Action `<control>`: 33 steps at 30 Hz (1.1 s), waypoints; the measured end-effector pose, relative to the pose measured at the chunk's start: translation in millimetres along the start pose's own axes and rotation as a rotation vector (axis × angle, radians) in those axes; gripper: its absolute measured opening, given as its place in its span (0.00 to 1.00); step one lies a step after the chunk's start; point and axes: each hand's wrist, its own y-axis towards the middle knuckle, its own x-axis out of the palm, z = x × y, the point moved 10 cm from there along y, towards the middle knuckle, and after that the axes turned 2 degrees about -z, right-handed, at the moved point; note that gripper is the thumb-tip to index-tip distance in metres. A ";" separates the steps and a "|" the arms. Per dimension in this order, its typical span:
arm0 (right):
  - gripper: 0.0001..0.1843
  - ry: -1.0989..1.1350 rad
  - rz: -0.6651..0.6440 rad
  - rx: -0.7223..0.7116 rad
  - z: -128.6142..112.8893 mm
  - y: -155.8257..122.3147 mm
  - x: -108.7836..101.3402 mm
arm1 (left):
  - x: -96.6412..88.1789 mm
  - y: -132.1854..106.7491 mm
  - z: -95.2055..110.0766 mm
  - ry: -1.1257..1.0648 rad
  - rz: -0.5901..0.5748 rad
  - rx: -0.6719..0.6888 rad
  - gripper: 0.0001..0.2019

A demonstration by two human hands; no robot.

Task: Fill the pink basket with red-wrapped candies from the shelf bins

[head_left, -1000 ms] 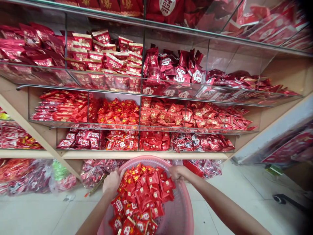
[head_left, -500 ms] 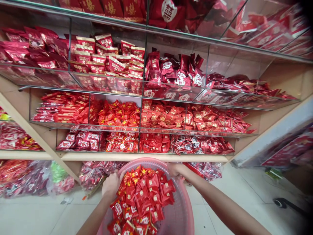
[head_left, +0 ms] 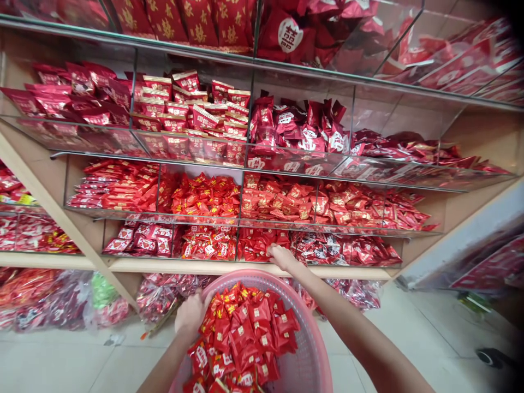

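Observation:
A pink plastic basket [head_left: 313, 322] stands in front of me, part filled with small red candy packets [head_left: 245, 330]. My left hand [head_left: 191, 314] is closed round the basket's left rim. My right hand [head_left: 282, 257] is off the basket and reaches over the front edge of the lowest shelf. Its fingers are loosely bent and apart, at the red packets [head_left: 260, 243] in the middle compartment. No packet shows in that hand, though its palm side is hidden.
Glass-fronted shelves [head_left: 286, 171] hold several compartments of red packets. A wooden ledge [head_left: 164, 266] runs along the bottom shelf. Clear plastic bags of packets [head_left: 67, 297] lie below on the tiled floor [head_left: 126, 355]. A wooden divider [head_left: 69, 218] slants at the left.
My right hand has left the basket's right rim and moved up to the lowest shelf compartment. My left hand stays on the rim. The view has shifted slightly.

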 end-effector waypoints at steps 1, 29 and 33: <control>0.09 -0.014 -0.004 -0.022 -2.5 1.6 1.6 | -0.5 -0.3 0.1 -0.002 -0.003 -0.002 0.31; 0.18 1.391 0.271 0.412 38.7 -131.0 57.8 | 1.3 0.0 -1.1 -0.044 -0.039 -0.017 0.34; 0.19 1.587 0.308 0.568 38.1 -162.7 106.4 | 2.5 1.1 -2.3 -0.044 -0.039 -0.024 0.34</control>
